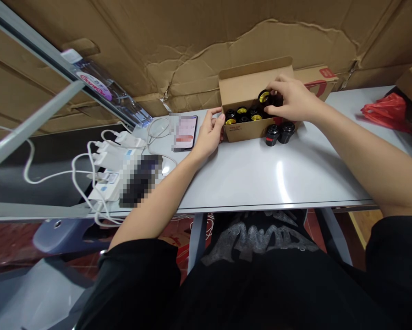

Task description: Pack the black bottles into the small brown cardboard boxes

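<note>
A small open cardboard box (pixel 249 132) stands on the white table with its lid flap raised. Several black lamp holders (pixel 243 111) with yellow threaded insides sit in it. My left hand (pixel 211 133) is closed on the box's left end, thumb near the front corner. Above the right part of the box, my right hand (pixel 288 98) grips a black lamp holder (pixel 264 96) whose yellow threaded opening faces outward. Its fingers partly hide the piece and the box's right end. Two similar black pieces (pixel 272 135) stand upright on the table against the box front, one with a red mark.
Left on the white table (pixel 240 178) lie a phone (pixel 187 133), a blurred dark object (pixel 142 178) and white chargers with tangled cables (pixel 114 151). A water bottle (pixel 112 91) leans behind a metal frame. A red plastic bag (pixel 387 110) lies at right. Cardboard (pixel 199 36) lines the back.
</note>
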`<state>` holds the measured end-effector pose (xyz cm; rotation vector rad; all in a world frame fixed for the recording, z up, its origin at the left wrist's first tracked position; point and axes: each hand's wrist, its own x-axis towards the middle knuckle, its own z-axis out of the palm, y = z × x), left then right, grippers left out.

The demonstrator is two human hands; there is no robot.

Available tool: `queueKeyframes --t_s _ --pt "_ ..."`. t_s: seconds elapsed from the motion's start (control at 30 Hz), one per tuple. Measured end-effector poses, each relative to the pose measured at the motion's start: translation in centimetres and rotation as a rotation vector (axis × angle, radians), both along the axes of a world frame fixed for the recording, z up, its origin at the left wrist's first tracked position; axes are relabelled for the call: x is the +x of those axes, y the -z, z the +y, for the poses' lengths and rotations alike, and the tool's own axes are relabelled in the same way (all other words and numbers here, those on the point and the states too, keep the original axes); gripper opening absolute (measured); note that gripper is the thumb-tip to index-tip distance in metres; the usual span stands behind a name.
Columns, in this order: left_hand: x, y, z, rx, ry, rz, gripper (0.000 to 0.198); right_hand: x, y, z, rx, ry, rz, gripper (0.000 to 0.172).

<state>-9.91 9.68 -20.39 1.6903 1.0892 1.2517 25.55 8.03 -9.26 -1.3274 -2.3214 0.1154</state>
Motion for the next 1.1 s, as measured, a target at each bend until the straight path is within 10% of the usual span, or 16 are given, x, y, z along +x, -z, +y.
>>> queueKeyframes --t_s 0.6,1.1 --pt "0.5 -1.6 -1.3 -0.038 -0.023 -0.021 0.101 -0.5 -1.0 -0.4 -0.136 -0.008 0.069 0.110" --pt "0.3 -1.2 -1.1 -0.030 -0.027 -0.012 0.097 -1.0 -3.1 -2.3 -0.016 -0.066 -0.007 0.091"
